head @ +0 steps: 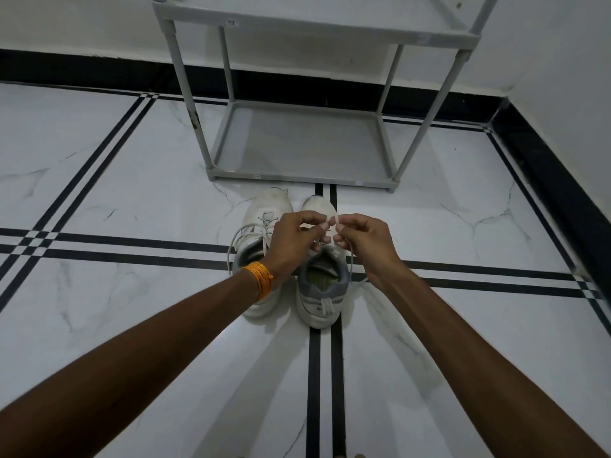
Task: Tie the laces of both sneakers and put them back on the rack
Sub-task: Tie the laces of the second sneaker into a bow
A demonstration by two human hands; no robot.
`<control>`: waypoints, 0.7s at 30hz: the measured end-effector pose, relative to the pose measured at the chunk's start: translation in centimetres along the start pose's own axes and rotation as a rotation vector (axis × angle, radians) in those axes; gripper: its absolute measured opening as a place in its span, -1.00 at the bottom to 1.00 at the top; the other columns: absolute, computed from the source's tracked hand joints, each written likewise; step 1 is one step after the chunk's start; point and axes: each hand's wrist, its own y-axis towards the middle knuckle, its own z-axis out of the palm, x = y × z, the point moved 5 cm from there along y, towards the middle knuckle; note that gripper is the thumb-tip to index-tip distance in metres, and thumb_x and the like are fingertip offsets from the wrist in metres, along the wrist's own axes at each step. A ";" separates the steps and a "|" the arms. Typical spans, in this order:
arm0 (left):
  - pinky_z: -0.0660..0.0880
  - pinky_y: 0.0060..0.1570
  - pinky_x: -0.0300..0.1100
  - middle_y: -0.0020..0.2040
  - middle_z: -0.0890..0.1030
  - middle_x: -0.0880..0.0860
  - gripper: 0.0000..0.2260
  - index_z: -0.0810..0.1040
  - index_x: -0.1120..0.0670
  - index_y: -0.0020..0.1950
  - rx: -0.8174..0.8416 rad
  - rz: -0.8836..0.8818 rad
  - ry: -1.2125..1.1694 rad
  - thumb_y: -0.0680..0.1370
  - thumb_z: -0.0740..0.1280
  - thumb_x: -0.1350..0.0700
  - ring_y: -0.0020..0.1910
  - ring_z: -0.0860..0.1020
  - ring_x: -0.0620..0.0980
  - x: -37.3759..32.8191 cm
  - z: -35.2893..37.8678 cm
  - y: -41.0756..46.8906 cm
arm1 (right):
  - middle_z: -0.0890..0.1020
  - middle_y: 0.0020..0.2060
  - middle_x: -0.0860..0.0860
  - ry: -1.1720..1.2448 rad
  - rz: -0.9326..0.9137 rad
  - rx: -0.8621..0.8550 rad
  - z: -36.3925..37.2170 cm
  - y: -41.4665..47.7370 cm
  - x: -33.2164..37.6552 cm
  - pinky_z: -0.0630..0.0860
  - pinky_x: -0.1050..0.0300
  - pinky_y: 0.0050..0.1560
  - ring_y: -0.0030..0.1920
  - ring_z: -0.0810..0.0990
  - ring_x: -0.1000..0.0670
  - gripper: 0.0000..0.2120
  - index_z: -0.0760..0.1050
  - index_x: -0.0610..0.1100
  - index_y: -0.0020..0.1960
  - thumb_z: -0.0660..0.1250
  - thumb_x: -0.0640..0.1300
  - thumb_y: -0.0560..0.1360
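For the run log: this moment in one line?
left hand, right hand: pinching right sneaker laces | left sneaker untied | rack empty

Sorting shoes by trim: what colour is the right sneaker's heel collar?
Grey, on the white right sneaker; head view shows it best.

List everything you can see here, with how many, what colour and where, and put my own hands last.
sneakers: two, white with grey collars, side by side on the floor in front of the rack, toes toward it
laces: white, loose on the left sneaker, the right sneaker's held up in both hands
shoe rack: one, grey, two shelves in view, neither holding anything, against the wall
floor: white marble-look tiles with black stripe lines
skirting: black band along the white wall
bangles: orange, on the left wrist
left hand: pinching a lace over the right sneaker
right hand: pinching a lace beside it
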 end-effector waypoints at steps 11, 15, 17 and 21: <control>0.66 -0.26 -0.14 -0.16 0.72 0.18 -0.82 0.63 0.27 -0.01 0.126 0.000 0.045 0.45 0.50 0.23 -0.22 0.72 0.06 0.2 -0.3 0.7 | 0.67 -0.21 -0.10 0.059 0.119 -0.001 -0.2 0.0 -0.9 0.61 0.23 -0.22 -0.24 0.65 0.01 -0.90 0.59 -0.21 -0.03 0.45 -0.29 0.47; 0.65 -0.32 -0.16 -0.20 0.71 0.21 -0.70 0.53 0.28 -0.02 0.144 0.007 0.093 0.38 0.56 0.21 -0.26 0.72 0.07 0.1 -0.6 1.0 | 0.68 -0.23 -0.04 -0.013 0.110 0.026 0.0 0.0 -0.5 0.60 0.24 -0.28 -0.26 0.65 0.06 -0.85 0.60 -0.22 0.01 0.46 -0.26 0.46; 0.64 -0.36 -0.16 -0.21 0.70 0.24 -0.59 0.37 0.21 -0.01 0.135 -0.037 0.079 0.36 0.57 0.21 -0.29 0.71 0.09 0.2 -0.6 1.3 | 0.68 -0.22 -0.03 -0.044 0.110 0.015 0.1 0.0 -0.4 0.58 0.24 -0.33 -0.26 0.65 0.07 -0.85 0.60 -0.22 0.02 0.46 -0.26 0.45; 0.62 -0.35 -0.21 -0.21 0.71 0.23 -0.50 0.36 0.21 0.15 0.228 -0.095 0.083 0.37 0.57 0.21 -0.30 0.70 0.09 0.2 -0.5 1.4 | 0.67 -0.20 -0.04 -0.075 0.089 0.033 0.1 0.0 -0.3 0.57 0.22 -0.32 -0.22 0.64 0.04 -0.87 0.59 -0.21 -0.01 0.44 -0.28 0.45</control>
